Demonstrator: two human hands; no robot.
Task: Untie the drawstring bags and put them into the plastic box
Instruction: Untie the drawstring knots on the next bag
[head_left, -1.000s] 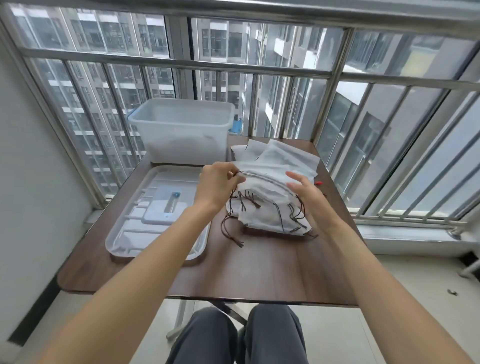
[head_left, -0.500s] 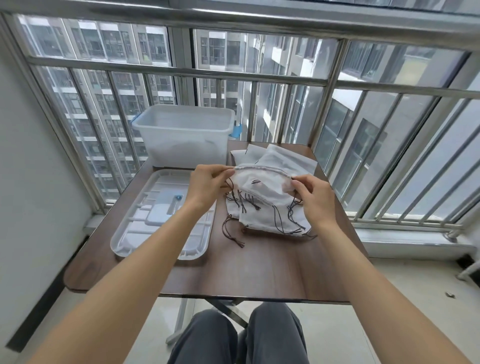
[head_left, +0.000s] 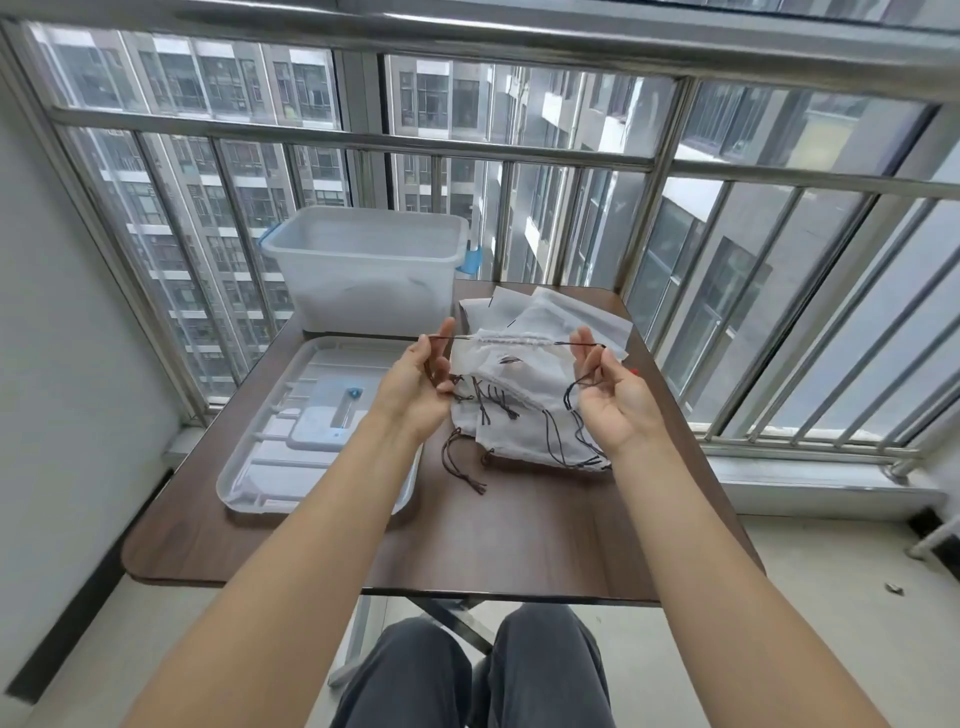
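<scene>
Head view: left hand (head_left: 415, 387) and right hand (head_left: 613, 397) pinch the drawstring (head_left: 511, 341), bag (head_left: 498, 364) hanging between them.

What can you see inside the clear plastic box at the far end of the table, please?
Through its frosted walls the plastic box seems to hold no bags; its floor is too hazy to tell. The drawstring bags lie beside it.

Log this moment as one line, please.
left hand: pinches cord | right hand: pinches cord | drawstring bag: lifted, cinched | plastic box: open

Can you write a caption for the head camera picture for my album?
Both hands stretch a drawstring bag above the pile.
</scene>
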